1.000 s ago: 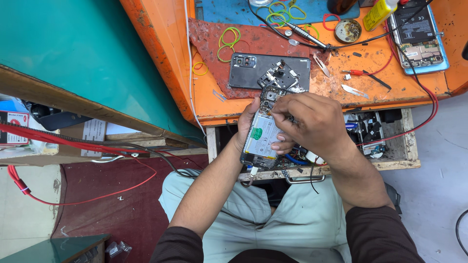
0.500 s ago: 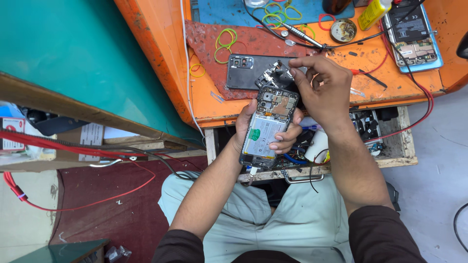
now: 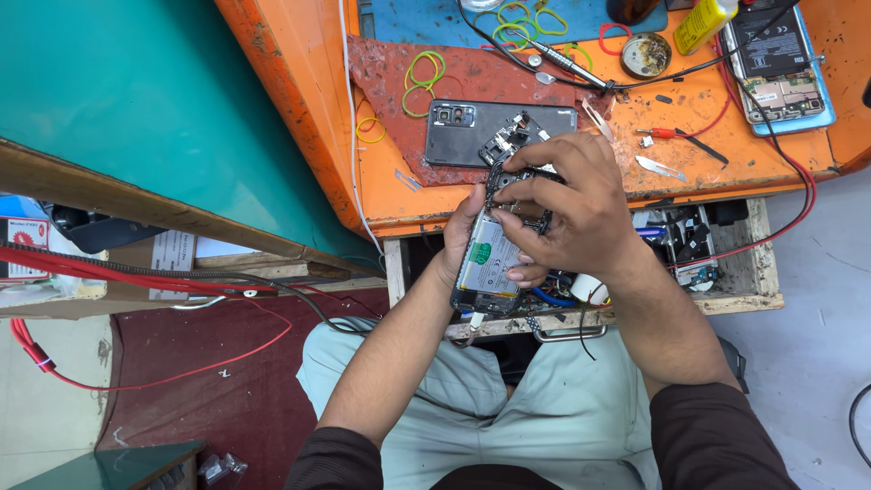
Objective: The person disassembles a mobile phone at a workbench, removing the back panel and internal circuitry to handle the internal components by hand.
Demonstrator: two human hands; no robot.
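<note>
Left hand (image 3: 460,238): cradling opened phone (image 3: 490,268), fingers wrapping its edge, over the drawer
Right hand (image 3: 570,210): fingertips pinching at phone's top circuit board
Bench (image 3: 753,154): black back cover (image 3: 472,132) lying just beyond

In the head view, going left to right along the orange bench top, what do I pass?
Green rubber bands → black phone back cover → round metal tin → yellow bottle → opened phone on the blue mat.

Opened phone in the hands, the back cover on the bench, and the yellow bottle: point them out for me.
opened phone (image 3: 490,263): head view, on its pale battery.
back cover (image 3: 463,132): head view, on its dark left half.
yellow bottle (image 3: 700,23): head view, on its body.
</note>
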